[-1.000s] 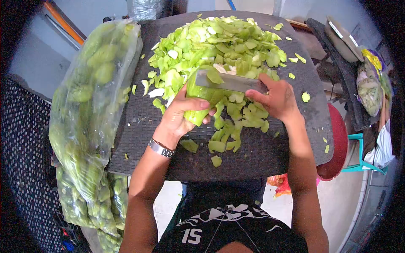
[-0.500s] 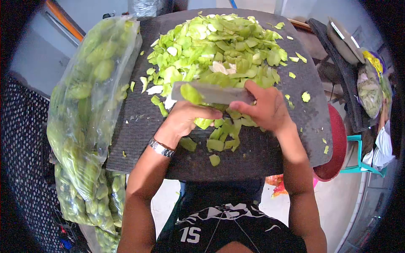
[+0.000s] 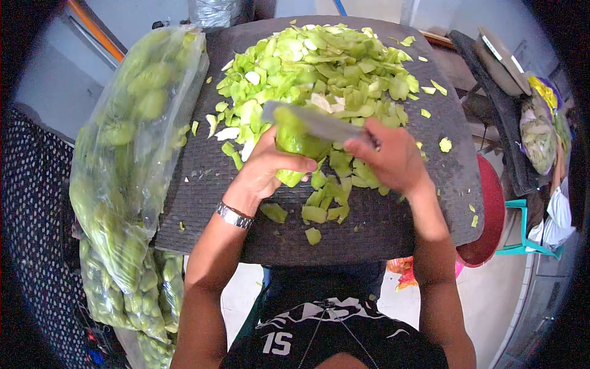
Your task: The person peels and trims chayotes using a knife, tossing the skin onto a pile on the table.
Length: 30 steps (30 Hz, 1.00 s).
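My left hand [image 3: 263,171], with a metal watch on its wrist, is wrapped round a green chayote [image 3: 300,145] held over the table. In my right hand [image 3: 394,155] is the handle of a broad-bladed knife [image 3: 332,127]. The blade is blurred and lies across the top of the chayote, its tip pointing left. Just beyond my hands rises a large heap of pale green cut pieces [image 3: 319,64]. A few loose pieces [image 3: 314,213] lie on the near side, below the chayote.
The dark woven-pattern table [image 3: 203,215] holds the heap. Along its left edge leans a long clear plastic bag of chayotes [image 3: 123,132], with more bagged chayotes [image 3: 138,295] underneath. To the right are a red tub [image 3: 488,215], a teal stool [image 3: 522,230] and a bagged vegetable bundle [image 3: 538,138].
The knife blade has tilted, its handle end now lower. The chayote stands more upright and shows more of itself in my left hand. My right hand has shifted slightly right and down.
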Available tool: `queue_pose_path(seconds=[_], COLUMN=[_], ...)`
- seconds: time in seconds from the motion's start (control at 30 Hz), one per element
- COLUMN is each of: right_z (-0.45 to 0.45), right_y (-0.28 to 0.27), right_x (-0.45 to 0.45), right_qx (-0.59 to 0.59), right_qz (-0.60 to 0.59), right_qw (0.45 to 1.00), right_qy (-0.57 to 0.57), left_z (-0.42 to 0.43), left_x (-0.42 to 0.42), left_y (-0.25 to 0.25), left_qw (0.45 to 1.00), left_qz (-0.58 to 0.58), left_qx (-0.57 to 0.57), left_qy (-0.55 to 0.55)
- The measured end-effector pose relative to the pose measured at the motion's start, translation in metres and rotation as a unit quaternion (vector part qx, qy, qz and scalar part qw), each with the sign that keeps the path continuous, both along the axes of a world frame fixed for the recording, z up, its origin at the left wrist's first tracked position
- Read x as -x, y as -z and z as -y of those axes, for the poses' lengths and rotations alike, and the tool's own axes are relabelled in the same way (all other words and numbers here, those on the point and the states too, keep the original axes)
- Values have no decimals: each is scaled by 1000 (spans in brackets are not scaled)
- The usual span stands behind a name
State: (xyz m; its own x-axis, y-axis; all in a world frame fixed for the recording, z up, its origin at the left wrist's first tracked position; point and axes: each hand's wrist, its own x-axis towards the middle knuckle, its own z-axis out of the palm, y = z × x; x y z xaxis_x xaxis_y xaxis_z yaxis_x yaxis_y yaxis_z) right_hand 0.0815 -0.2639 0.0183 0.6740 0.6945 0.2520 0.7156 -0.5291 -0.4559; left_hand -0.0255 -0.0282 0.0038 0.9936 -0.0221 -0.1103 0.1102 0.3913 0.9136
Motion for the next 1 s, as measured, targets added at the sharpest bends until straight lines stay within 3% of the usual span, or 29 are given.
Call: queue_pose_path(seconds=[0.1, 0.33, 0.43, 0.53, 0.63, 0.67, 0.77, 0.87, 1.0], right_z=[-8, 18, 14, -2, -18, -19, -19, -13, -1], right_y=[-3, 6, 4, 0, 5, 7, 11, 12, 9], right_x=[11, -33, -30, 0, 25, 26, 23, 14, -10], right_qx=[-21, 15, -13, -25, 23, 25, 25, 30, 53], right_qz=[-18, -90, -109, -77, 18, 28, 59, 59, -3], right_qw=[999, 986, 982, 995, 1000, 999, 998, 998, 992], right_qy=[-29, 142, 151, 66, -6, -9, -11, 19, 119], left_z=[0, -9, 1, 3, -1, -7, -5, 10, 8], left_x=[1, -1, 1, 1, 1, -4, -2, 5, 1], left_y=[3, 9, -5, -6, 33, 43, 42, 7, -8], left_qw=[1000, 996, 999, 997, 988, 946, 902, 976, 989], left_qz=[-7, 2, 20, 11, 63, 146, 158, -16, 9], left_qx=[13, 71, 36, -80, -121, -272, -383, -200, -137], left_qy=[15, 46, 15, -12, -79, -99, -119, -84, -59])
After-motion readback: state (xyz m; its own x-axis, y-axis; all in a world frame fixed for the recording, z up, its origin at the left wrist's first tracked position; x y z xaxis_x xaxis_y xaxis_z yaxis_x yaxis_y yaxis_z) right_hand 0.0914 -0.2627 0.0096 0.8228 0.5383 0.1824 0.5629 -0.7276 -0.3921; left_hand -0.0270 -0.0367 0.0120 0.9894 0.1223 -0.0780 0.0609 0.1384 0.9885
